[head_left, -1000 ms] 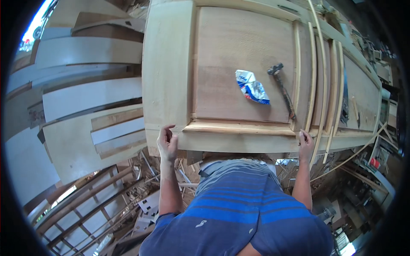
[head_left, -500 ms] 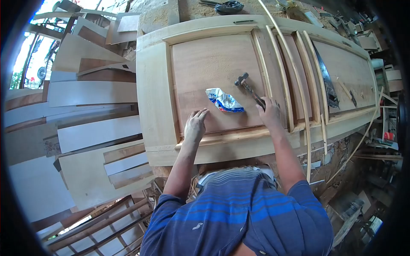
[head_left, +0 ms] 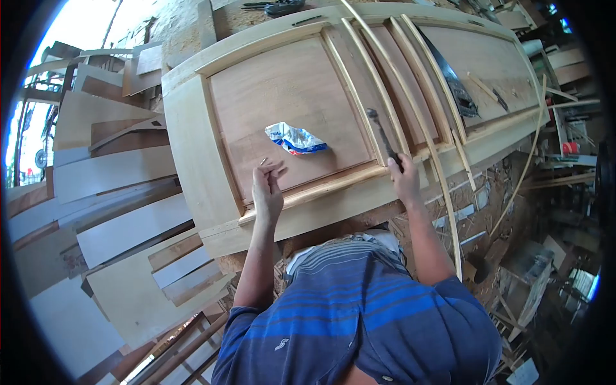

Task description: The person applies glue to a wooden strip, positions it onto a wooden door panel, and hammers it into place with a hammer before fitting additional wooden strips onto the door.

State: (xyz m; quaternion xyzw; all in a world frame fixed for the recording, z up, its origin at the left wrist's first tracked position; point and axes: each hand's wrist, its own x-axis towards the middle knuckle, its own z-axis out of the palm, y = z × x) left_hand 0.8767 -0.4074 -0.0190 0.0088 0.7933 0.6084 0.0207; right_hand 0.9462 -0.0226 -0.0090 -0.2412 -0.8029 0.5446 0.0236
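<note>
My right hand is wrapped round the handle of a claw hammer, its head pointing up and away from me over the panel's right moulding. My left hand is pinched above the near left part of the door panel; a small thin piece like a nail sticks up at its fingertips. Between the hands, a crumpled white and blue plastic packet lies on the panel; its contents are hidden. Light wood moulding frames the panel.
Long thin wood strips lie across the door's middle. A handsaw and a chisel-like tool rest on the far right panel. Stacked boards stand at left. A black plastic bag lies beyond the door.
The right hand has lifted the hammer off the panel and turned its head upward. My left hand has risen from the panel and is now pinched. The whole view has shifted and tilted.
</note>
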